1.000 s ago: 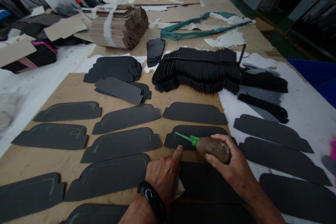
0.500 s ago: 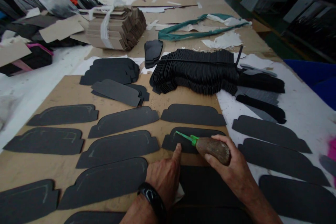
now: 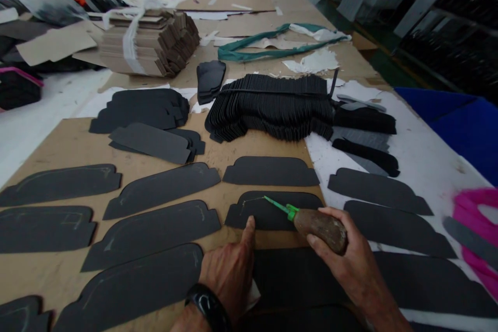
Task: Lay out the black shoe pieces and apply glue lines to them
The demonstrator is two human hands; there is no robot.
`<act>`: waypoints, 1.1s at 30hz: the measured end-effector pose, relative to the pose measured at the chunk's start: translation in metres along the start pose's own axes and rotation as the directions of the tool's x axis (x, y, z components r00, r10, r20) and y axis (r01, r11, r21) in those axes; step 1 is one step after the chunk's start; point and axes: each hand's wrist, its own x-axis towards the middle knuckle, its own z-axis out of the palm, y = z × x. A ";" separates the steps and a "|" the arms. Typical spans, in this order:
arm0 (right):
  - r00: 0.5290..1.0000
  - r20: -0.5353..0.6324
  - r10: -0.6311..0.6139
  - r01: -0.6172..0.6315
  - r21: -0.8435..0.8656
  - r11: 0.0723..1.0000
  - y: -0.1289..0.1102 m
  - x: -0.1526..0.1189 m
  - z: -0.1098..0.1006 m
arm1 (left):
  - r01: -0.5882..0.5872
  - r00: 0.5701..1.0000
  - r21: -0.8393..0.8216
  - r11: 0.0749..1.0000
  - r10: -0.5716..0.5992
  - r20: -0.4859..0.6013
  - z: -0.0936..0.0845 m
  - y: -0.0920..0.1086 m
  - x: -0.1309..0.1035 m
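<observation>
My right hand (image 3: pixel 344 251) is wrapped round a brown, stained glue bottle (image 3: pixel 321 228) with a green nozzle. The nozzle tip is at the upper edge of a dark grey shaped piece (image 3: pixel 280 215), where a thin pale line runs along the left end and top edge. My left hand (image 3: pixel 229 272), with a black bangle on the wrist, rests its outstretched index fingertip on the lower edge of this piece. Its other fingers are curled, and a white scrap (image 3: pixel 253 294), cloth or paper, sticks out from under them.
Similar dark pieces (image 3: pixel 151 231) lie in rows around my hands, several with pale lines. Behind stand a tied black stack (image 3: pixel 272 106), loose dark pieces (image 3: pixel 140 106) and a bundle of brown card (image 3: pixel 148 44). A blue sheet or bin (image 3: pixel 447 119) is at the right.
The nozzle tip has moved right along the piece's top edge, and the pale line is longer. My left index finger stays on the piece. The whole view has turned slightly right.
</observation>
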 end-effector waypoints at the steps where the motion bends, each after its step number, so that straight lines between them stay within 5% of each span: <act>1: 1.000 -0.005 0.006 -0.006 -0.002 1.000 0.001 0.000 -0.002 | -0.005 1.000 0.000 1.000 0.005 -0.002 0.001 0.000 0.001; 33: 0.961 -0.239 0.137 -0.151 -0.042 0.988 0.043 -0.016 -0.055 | 0.019 1.000 0.111 0.994 -0.020 0.004 -0.008 0.004 0.007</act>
